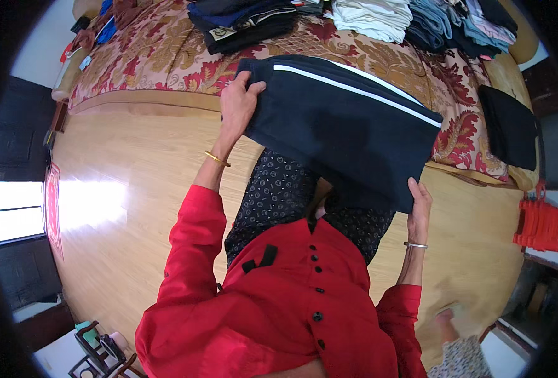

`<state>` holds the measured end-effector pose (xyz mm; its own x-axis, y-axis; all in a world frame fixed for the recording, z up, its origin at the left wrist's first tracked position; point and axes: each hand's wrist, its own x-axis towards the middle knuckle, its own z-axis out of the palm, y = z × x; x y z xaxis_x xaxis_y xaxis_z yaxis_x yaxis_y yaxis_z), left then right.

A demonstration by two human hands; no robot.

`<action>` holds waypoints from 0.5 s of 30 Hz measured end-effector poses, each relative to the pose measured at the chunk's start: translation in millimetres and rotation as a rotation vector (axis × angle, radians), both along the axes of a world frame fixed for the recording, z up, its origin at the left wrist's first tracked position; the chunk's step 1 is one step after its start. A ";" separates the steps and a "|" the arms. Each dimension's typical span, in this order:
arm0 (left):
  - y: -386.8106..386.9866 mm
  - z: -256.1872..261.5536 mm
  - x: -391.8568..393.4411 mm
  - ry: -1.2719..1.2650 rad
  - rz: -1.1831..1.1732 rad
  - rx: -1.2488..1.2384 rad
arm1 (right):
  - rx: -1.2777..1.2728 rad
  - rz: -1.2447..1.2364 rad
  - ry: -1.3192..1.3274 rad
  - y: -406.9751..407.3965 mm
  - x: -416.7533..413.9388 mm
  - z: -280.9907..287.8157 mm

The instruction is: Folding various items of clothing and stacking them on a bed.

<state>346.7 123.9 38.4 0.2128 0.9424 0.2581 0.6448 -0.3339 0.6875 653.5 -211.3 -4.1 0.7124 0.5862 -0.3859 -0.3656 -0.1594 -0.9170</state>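
Dark trousers with white side stripes [340, 127], folded over, are held up in front of me by both hands. My left hand [241, 99], with a gold-coloured bangle at the wrist, grips the upper left end, thumb on top; this is the hand at the picture's left. My right hand [419, 201], wearing a silver-coloured bangle, holds the lower right corner. The cloth spans the gap between my lap and the patterned sofa seat [189, 61]. Dark folded clothes [245, 28] lie beyond it, beside a stack of white clothes [373, 19].
Folded jeans [427, 23] sit at the back right, and folded black clothing [510, 127] lies on the sofa's right end. Red hangers [541, 224] hang at the right. Another person's leg [446, 326] shows at the lower right; a wooden chair [99, 354] stands lower left.
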 end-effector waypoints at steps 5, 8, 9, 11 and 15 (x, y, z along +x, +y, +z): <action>1.2 -2.3 -2.2 0.050 0.019 0.029 | 0.021 0.051 -0.042 1.6 -3.0 -0.6; 2.5 -6.0 0.2 0.021 -0.010 0.025 | 0.047 -0.010 -0.144 1.3 -4.9 -3.6; 0.5 -4.1 0.0 -0.006 0.003 0.034 | 0.045 -0.011 -0.142 0.7 -7.5 -1.6; 0.3 -5.2 -0.5 -0.030 0.016 0.042 | -0.014 -0.028 -0.359 -3.7 -12.1 5.7; 4.7 -7.0 -3.5 0.089 0.036 0.195 | -0.060 -0.003 -0.363 -7.0 -19.3 11.5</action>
